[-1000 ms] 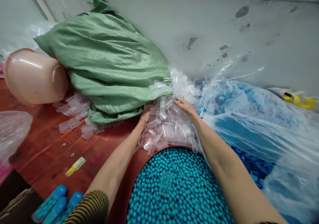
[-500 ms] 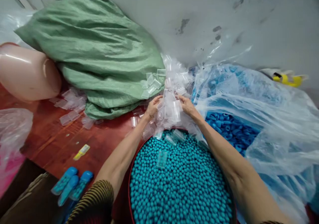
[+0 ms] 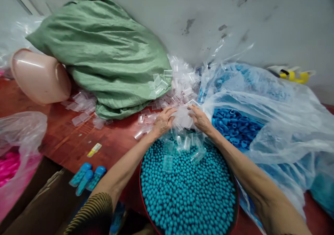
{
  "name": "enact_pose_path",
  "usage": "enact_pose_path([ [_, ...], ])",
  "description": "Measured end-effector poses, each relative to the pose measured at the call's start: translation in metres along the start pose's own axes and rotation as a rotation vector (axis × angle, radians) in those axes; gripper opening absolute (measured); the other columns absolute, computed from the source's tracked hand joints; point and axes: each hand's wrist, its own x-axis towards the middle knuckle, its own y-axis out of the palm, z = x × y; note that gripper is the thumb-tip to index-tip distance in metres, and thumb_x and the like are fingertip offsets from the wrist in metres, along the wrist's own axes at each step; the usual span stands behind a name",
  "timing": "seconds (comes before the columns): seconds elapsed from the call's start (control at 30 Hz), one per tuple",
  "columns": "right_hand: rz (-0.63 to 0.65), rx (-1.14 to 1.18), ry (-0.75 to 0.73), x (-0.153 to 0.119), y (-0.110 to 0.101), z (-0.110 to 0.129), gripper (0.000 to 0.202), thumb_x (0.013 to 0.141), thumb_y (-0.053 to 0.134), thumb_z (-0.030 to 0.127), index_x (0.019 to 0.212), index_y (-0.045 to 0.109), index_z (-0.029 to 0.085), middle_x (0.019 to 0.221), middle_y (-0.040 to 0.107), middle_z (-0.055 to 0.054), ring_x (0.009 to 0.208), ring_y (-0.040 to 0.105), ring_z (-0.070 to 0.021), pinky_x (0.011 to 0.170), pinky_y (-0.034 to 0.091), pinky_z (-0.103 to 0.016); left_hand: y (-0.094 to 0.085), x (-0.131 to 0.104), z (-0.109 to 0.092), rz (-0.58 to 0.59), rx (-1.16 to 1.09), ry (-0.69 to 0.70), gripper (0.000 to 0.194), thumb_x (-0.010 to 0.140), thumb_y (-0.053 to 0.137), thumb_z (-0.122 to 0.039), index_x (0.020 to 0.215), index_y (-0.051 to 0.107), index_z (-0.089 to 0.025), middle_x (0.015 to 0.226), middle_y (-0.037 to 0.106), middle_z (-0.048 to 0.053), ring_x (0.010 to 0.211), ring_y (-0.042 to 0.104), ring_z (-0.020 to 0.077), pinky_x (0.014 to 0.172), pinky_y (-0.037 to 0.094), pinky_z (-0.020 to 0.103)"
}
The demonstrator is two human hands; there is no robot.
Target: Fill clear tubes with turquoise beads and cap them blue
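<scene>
A red-rimmed tub (image 3: 141, 189) full of small teal beads (image 3: 188, 193) stands in front of me. At its far rim, my left hand (image 3: 164, 120) and my right hand (image 3: 200, 119) curve inward around a heap of clear plastic tubes (image 3: 182, 116) held between them. Several more clear tubes (image 3: 187, 142) lie on the beads just below my hands. Behind my fingers, a large pile of the same clear tubes (image 3: 184, 76) stretches back to the wall. Part of the far rim is hidden by the tubes and hands.
A green sack (image 3: 112, 54) lies at the back left, beside a pink plastic tub (image 3: 39, 76). To the right, a clear bag (image 3: 287, 123) holds blue caps (image 3: 235, 127). Blue-capped tubes of beads (image 3: 85, 175) rest at the left, near a bag with pink pieces (image 3: 9, 165).
My hands have come nearer to me and closer together, bringing the clear tubes to the tub's far rim. More tubes now lie on the beads. The view has shifted slightly.
</scene>
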Motion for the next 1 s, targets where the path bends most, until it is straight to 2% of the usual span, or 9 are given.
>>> enact_pose_path([
  [0.13,-0.139,-0.011,0.066,-0.002,-0.01,0.015,0.033,0.089,0.041,0.036,0.107,0.061,0.017,0.106,0.067,-0.013,0.101,0.061,-0.0253,0.09,0.046,-0.041,0.0,0.002,-0.007,0.104,0.302,0.029,0.028,0.087,0.046,-0.02,0.11,0.063,-0.019,0.115,0.059,0.01,0.098,0.056,0.0219,0.088,0.044,0.037],
  [0.23,-0.182,-0.047,0.033,-0.008,-0.02,0.033,0.036,0.09,0.04,0.038,0.111,0.059,0.016,0.101,0.067,-0.013,0.092,0.063,-0.023,0.085,0.047,-0.037,0.006,0.006,-0.01,0.134,0.393,0.052,0.028,0.089,0.042,-0.02,0.11,0.061,-0.018,0.106,0.061,0.01,0.092,0.057,0.0218,0.083,0.044,0.035],
  [0.37,-0.056,-0.016,0.008,-0.037,-0.039,0.066,0.04,0.092,0.036,0.032,0.126,0.049,0.015,0.092,0.067,-0.008,0.073,0.062,-0.0168,0.074,0.048,-0.03,0.015,0.012,-0.005,0.059,0.371,-0.003,0.03,0.088,0.039,-0.013,0.115,0.054,-0.011,0.104,0.06,0.013,0.095,0.057,0.0213,0.083,0.044,0.033],
  [0.5,0.145,-0.061,0.028,-0.09,-0.047,0.098,0.029,0.091,0.04,0.032,0.106,0.058,0.016,0.086,0.067,-0.007,0.075,0.062,-0.0187,0.068,0.046,-0.029,0.003,0.008,-0.008,-0.058,0.289,0.067,0.026,0.088,0.04,-0.015,0.111,0.051,-0.011,0.102,0.06,0.011,0.097,0.057,0.0207,0.086,0.044,0.033],
  [0.57,0.283,-0.109,0.093,-0.117,-0.043,0.107,0.028,0.092,0.037,0.033,0.095,0.061,0.018,0.078,0.067,-0.006,0.069,0.061,-0.0182,0.063,0.043,-0.027,-0.011,-0.004,-0.019,-0.09,0.261,0.087,0.021,0.088,0.041,-0.019,0.105,0.052,-0.012,0.099,0.06,0.01,0.094,0.057,0.0201,0.082,0.045,0.032],
  [0.67,0.479,-0.222,0.197,-0.149,-0.03,0.114,0.033,0.094,0.034,0.037,0.088,0.062,0.02,0.07,0.066,-0.003,0.064,0.06,-0.0178,0.058,0.039,-0.026,-0.032,-0.037,-0.046,-0.042,0.187,0.074,0.02,0.089,0.043,-0.026,0.101,0.053,-0.014,0.095,0.062,0.008,0.089,0.058,0.0187,0.078,0.045,0.029],
  [0.8,0.61,-0.338,0.25,-0.169,-0.024,0.123,0.031,0.094,0.036,0.039,0.103,0.061,0.023,0.083,0.068,-0.004,0.072,0.063,-0.0186,0.056,0.038,-0.025,-0.042,-0.094,-0.076,0.154,-0.023,-0.099,0.02,0.088,0.039,-0.022,0.103,0.051,-0.016,0.083,0.061,0.004,0.075,0.058,0.0151,0.071,0.045,0.027],
  [0.9,0.463,-0.332,0.269,-0.17,-0.029,0.132,0.032,0.093,0.039,0.036,0.113,0.059,0.023,0.096,0.066,-0.008,0.08,0.063,-0.0203,0.061,0.042,-0.027,-0.035,-0.125,-0.085,0.302,-0.215,-0.296,0.023,0.086,0.042,-0.02,0.108,0.047,-0.017,0.074,0.057,0.0,0.061,0.053,0.012,0.063,0.044,0.026],
  [1.0,0.26,-0.042,0.231,-0.168,-0.026,0.139,0.036,0.09,0.045,0.033,0.122,0.053,0.021,0.104,0.064,-0.009,0.083,0.062,-0.0191,0.069,0.046,-0.029,-0.026,-0.14,-0.089,0.305,-0.433,-0.437,0.023,0.08,0.05,-0.022,0.102,0.047,-0.017,0.078,0.057,-0.001,0.062,0.053,0.01,0.061,0.043,0.024],
])
